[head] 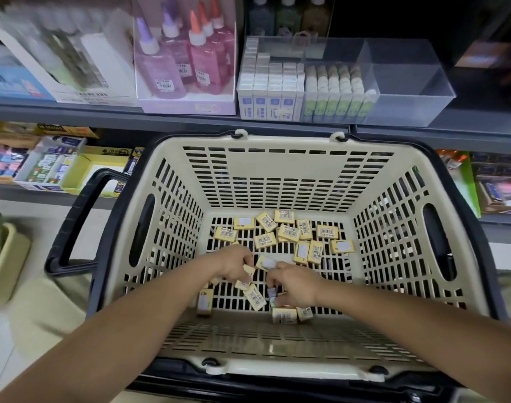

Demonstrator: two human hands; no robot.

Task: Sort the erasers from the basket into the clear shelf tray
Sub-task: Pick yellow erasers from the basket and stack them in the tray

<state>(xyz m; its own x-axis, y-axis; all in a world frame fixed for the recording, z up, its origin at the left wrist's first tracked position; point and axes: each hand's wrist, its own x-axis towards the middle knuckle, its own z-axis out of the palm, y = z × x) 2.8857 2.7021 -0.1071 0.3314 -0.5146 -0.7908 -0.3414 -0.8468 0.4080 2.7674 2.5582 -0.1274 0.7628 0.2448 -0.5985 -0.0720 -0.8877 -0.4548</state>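
Observation:
A cream slotted basket (277,173) with black handles stands below the shelf. Several small yellow erasers (289,232) with barcode labels lie scattered on its floor. Both my hands are down inside it. My left hand (234,264) has its fingers curled round yellow erasers (248,270). My right hand (295,285) grips an eraser with a bluish end (272,295). On the shelf above sits the clear shelf tray (417,112); its left sections hold white-blue and green packs, and its right section has nothing in it.
Pink and purple glue bottles (187,62) stand in a display box left of the tray. White boxed goods (59,53) fill the shelf's far left. A lower shelf holds more stationery boxes (53,167). A green bin (1,254) sits on the floor at left.

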